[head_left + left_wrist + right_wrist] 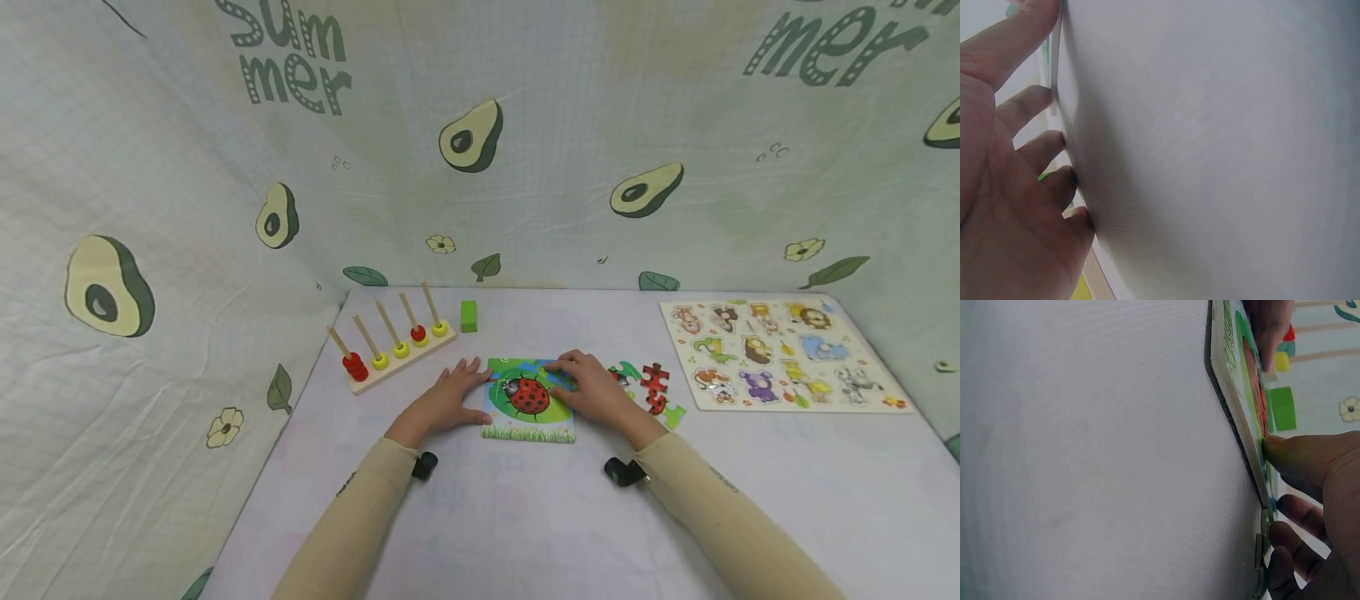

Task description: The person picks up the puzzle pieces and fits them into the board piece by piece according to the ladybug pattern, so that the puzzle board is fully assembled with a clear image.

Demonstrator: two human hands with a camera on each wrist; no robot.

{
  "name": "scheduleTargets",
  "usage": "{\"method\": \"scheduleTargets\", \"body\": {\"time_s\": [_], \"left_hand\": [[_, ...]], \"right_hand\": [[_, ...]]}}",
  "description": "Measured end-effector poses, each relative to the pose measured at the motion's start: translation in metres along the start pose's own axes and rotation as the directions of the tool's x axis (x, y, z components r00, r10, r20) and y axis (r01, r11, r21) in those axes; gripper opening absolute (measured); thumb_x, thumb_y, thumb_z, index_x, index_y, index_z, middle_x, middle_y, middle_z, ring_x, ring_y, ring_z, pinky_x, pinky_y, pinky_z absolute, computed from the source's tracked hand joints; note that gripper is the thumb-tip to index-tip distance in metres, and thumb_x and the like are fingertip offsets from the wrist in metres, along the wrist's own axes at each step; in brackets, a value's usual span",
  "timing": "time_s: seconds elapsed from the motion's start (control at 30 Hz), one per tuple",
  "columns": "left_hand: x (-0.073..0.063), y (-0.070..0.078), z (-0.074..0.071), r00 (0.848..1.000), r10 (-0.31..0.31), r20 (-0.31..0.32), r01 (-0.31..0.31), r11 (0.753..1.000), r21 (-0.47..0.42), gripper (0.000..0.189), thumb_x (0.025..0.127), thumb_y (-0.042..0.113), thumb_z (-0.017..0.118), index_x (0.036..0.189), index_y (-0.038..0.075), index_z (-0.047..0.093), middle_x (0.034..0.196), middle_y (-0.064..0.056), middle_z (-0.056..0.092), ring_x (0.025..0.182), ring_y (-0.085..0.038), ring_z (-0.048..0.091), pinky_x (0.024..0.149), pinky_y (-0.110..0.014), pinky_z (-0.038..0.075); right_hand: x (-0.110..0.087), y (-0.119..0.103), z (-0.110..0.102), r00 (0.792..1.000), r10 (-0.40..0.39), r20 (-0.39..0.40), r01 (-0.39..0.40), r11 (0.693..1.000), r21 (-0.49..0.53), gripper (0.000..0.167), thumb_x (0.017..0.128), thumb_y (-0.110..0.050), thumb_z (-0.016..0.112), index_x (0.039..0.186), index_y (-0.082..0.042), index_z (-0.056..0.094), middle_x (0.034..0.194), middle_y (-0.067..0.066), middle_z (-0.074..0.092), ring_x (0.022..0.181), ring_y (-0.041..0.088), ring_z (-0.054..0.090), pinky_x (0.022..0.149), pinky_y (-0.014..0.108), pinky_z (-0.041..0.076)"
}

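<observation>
A ladybug jigsaw puzzle board [528, 396] lies on the table, showing a red spotted ladybug on green with a grassy bottom border. My left hand [447, 398] rests at the board's left side, fingers spread and fingertips at its edge. Over the upper right corner, my right hand [596, 392] touches the board with thumb and index finger apart. In the right wrist view the thumb [1291, 456] presses on the board's face, other fingers bent beside it. Loose puzzle pieces [655, 377] in red and green lie just right of that hand.
A wooden bead stacker [405, 360] with red and yellow beads on pegs stands at the back left. Beside it is a green block [468, 317]. A large animal puzzle board [780, 358] lies at the right. A printed cloth [555, 225] hangs behind the table.
</observation>
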State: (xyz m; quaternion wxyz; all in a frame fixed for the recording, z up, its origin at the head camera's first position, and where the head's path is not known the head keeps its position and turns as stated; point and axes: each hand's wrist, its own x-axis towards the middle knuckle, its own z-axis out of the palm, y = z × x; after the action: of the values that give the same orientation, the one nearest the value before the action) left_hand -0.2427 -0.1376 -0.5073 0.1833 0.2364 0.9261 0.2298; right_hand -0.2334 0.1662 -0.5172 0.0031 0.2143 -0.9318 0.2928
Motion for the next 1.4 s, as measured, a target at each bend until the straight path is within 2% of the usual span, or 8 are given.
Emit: {"method": "scheduleTargets", "body": {"time_s": [0.33,0.57,0.9,1.17,1.4], "left_hand": [[-0.0007,0.0024,-0.0002,1.000,-0.008,0.001,0.008,1.000,0.006,0.088,0.087,0.045,0.079,0.160,0.021,0.036,0.170,-0.007,0.015,0.157,-0.027,0.002,0.126,-0.046,0.000],[-0.0009,0.0019,-0.0002,1.000,-0.013,0.001,0.013,1.000,0.015,0.089,0.087,0.046,0.079,0.160,0.022,0.036,0.170,-0.006,0.015,0.157,-0.026,0.003,0.126,-0.045,0.001],[-0.0006,0.0012,-0.0005,1.000,-0.005,0.001,0.005,1.000,0.004,0.089,0.087,0.046,0.079,0.160,0.020,0.036,0.170,-0.007,0.015,0.157,-0.027,0.003,0.126,-0.046,0.000],[-0.0003,0.0010,0.0003,1.000,-0.011,0.001,0.011,1.000,0.010,0.089,0.087,0.046,0.079,0.160,0.021,0.036,0.170,-0.007,0.015,0.157,-0.026,0.002,0.126,-0.046,0.000],[-0.0005,0.0010,0.0003,1.000,-0.008,0.001,0.008,1.000,0.009,0.088,0.087,0.046,0.079,0.160,0.021,0.036,0.170,-0.006,0.015,0.157,-0.026,0.002,0.126,-0.046,0.000]], "right_hand": [[-0.0013,0.0018,0.0003,1.000,-0.011,-0.015,0.011,1.000,-0.001,0.043,0.094,-0.026,0.076,0.133,-0.011,0.068,0.132,0.012,0.057,0.123,0.035,0.053,0.100,0.054,0.047],[-0.0004,0.0011,0.0015,1.000,-0.009,-0.025,0.009,1.000,-0.017,0.043,0.093,-0.026,0.076,0.132,-0.011,0.069,0.130,0.012,0.057,0.117,0.033,0.055,0.093,0.051,0.049],[-0.0003,0.0004,0.0017,1.000,0.000,-0.025,0.000,1.000,-0.018,0.043,0.092,-0.026,0.077,0.132,-0.011,0.069,0.128,0.012,0.056,0.115,0.032,0.055,0.094,0.051,0.048],[-0.0007,0.0014,0.0018,1.000,-0.001,-0.024,0.001,1.000,-0.006,0.043,0.093,-0.027,0.077,0.132,-0.012,0.069,0.130,0.013,0.056,0.114,0.031,0.055,0.092,0.050,0.048],[-0.0034,0.0011,-0.0015,1.000,0.003,-0.021,-0.002,0.998,0.061,0.041,0.094,-0.024,0.075,0.132,-0.013,0.068,0.133,0.012,0.053,0.103,0.023,0.056,0.087,0.045,0.050]]}}
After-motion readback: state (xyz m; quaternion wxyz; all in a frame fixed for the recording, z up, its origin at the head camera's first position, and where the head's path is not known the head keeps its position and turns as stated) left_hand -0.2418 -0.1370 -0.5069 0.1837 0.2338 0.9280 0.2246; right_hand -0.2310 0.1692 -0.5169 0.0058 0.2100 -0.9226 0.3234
